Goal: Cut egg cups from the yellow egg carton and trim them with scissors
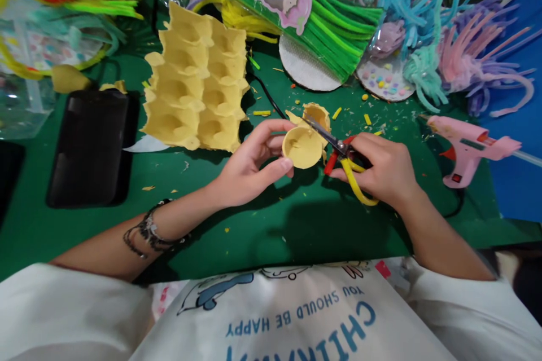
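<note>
Between thumb and fingers, my left hand grips a yellow egg carton cup, its round hollow turned up toward me. My right hand is wrapped round the handles of a pair of scissors with yellow and red on them. The blades reach left across the cup's far rim, where a torn-looking flap of carton stands beyond them. Just left of the cup lies the rest of the yellow egg carton, with several hollows and ragged edges.
A pink glue gun lies to the right with its cord. At the left is a black phone. Green pipe cleaners in a packet and pastel pipe cleaner bundles line the back. Yellow scraps litter the green table.
</note>
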A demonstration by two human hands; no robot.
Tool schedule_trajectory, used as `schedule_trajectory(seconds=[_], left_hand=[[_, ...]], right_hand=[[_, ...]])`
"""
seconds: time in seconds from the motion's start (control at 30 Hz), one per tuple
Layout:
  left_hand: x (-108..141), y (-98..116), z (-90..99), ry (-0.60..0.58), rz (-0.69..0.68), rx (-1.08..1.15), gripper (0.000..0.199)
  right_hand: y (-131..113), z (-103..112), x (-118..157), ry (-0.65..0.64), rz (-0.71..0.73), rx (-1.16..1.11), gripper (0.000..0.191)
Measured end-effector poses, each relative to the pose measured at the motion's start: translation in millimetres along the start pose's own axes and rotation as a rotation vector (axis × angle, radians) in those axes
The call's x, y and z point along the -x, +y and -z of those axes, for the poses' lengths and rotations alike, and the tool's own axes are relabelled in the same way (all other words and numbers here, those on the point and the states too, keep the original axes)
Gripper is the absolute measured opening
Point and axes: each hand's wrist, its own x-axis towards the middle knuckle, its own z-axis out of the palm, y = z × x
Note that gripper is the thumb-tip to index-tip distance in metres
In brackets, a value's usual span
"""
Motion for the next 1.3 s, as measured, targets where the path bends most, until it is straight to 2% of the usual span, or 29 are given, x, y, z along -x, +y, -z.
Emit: schedule_trajectory(seconds=[0.1,0.27,0.63,0.77,1.13,1.3], left_hand=[[-0.7,0.5,0.4,0.025,-0.018,-0.01,0.024],[-1.6,-0.2,0.4,0.075,-0.06,-0.02,0.024],[-0.9,2.1,2.8,0.062,-0.029,-0.119,0.028],[-1.0,4.4,2.9,0.065,-0.02,-0.163,0.031],[-0.2,-0.7,3.5,0.072,-0.02,-0.085,0.025],[-0.8,-3.0,3.4,0.053,-0.085,-0.044,0.02]], right_hand=[[0.5,0.3,-0.7,0.019,-0.031,0.023,0.057],[0.2,-0.5,-1.7,-0.069,0.023,0.135,0.061],[1.1,-2.5,2.3,0.034,0.153,0.295,0.049],[1.4,-1.0,2.4,0.037,0.171,0.281,0.046],[-2.0,2.2,0.9,-0.124,0.092,0.221,0.055],[-2.5,1.8,1.2,-0.099,0.091,0.195,0.058]])
